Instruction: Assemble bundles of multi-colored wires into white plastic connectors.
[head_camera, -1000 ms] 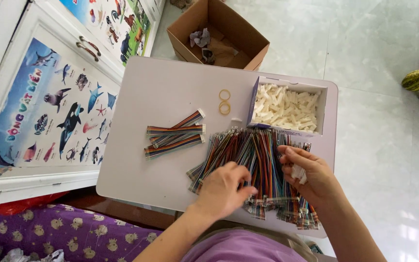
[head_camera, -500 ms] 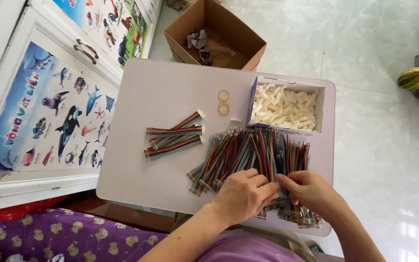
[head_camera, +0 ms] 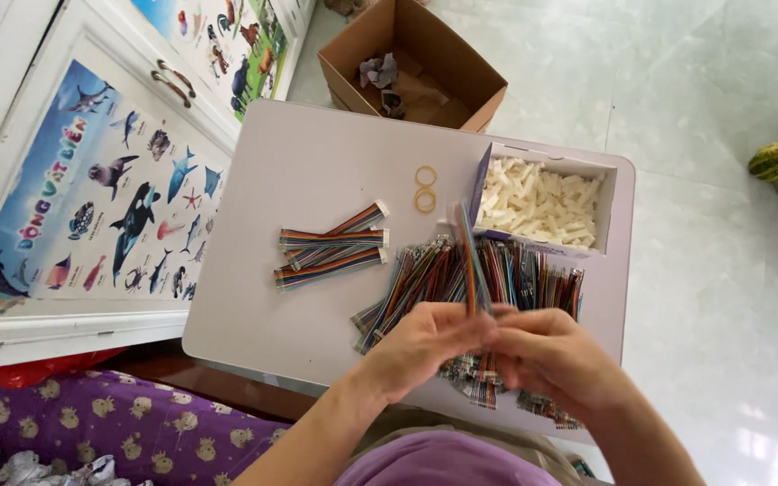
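The left hand (head_camera: 420, 346) and the right hand (head_camera: 556, 355) meet over the near table edge, fingertips pressed together, both pinching one rainbow wire strip (head_camera: 468, 261). The strip points up and away from the hands, toward the white box of plastic bits (head_camera: 542, 202). Below it lies the big wire pile (head_camera: 497, 274); the finished bundles (head_camera: 333, 247) lie to the left.

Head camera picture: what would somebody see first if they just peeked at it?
Probably the big heap of rainbow ribbon cables in the middle of the pale table, with the left hand and right hand lifting one cable strip above it. Next, the box of white connectors behind the heap, and the sea-animal poster at the left.
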